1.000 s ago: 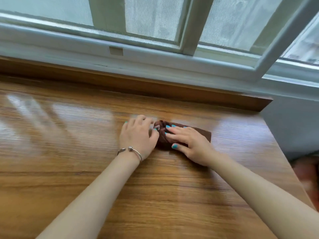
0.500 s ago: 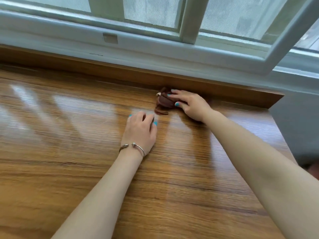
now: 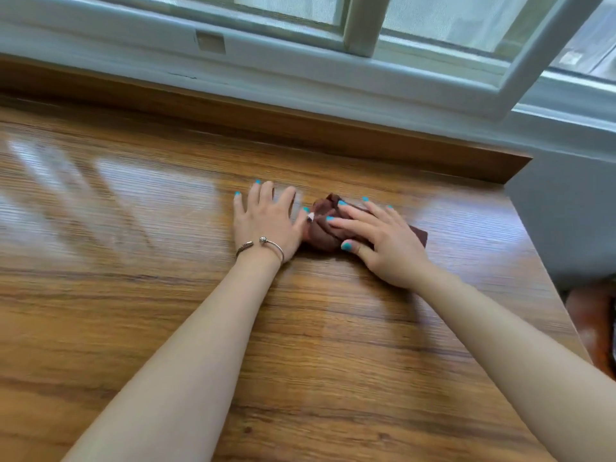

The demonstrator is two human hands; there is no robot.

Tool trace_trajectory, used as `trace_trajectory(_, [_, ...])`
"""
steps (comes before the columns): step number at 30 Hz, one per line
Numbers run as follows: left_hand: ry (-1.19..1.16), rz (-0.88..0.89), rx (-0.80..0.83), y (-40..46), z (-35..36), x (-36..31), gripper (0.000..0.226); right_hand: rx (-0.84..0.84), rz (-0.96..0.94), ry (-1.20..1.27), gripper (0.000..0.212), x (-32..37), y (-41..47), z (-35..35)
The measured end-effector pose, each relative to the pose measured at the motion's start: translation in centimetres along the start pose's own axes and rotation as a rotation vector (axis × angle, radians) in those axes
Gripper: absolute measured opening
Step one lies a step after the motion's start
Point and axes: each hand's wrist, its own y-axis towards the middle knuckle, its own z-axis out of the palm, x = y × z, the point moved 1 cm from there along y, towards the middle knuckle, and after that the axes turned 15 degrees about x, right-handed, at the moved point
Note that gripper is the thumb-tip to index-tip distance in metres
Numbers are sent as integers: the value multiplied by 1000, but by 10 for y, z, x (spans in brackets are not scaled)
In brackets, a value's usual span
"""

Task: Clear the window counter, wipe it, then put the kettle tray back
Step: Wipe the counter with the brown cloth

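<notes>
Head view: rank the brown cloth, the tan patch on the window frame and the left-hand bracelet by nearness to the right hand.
1. Brown cloth, under the right hand.
2. Bracelet, on the left wrist beside it.
3. Tan patch, up on the window frame.

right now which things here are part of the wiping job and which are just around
Part of the job:
- brown cloth, bunched under the right hand
- wooden counter
- left hand, flat on the counter beside the cloth

Just around:
- window frame
- bracelet on the left wrist
</notes>
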Motion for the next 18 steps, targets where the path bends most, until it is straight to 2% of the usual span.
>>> trace_trajectory(4, [-1,-7,27,3,-1,4,56,-44,309,12,46,-13,53,-15])
trace_trajectory(7, [-12,-11,17,3,1,5,54,-69,351,32,44,-5,52,-8])
trace_trajectory(10, [1,-12,49,2,1,4,54,-86,292,56,44,22,10,7])
trace_trajectory(13, [-2,-9,62,0,1,3,58,-73,152,66,46,64,-56,35])
trace_trajectory(16, [5,-16,106,-1,-2,4,69,-29,24,76,49,91,-104,54])
trace_trajectory(18, [26,-3,144,-3,-5,4,79,-15,-10,67,48,85,-105,50])
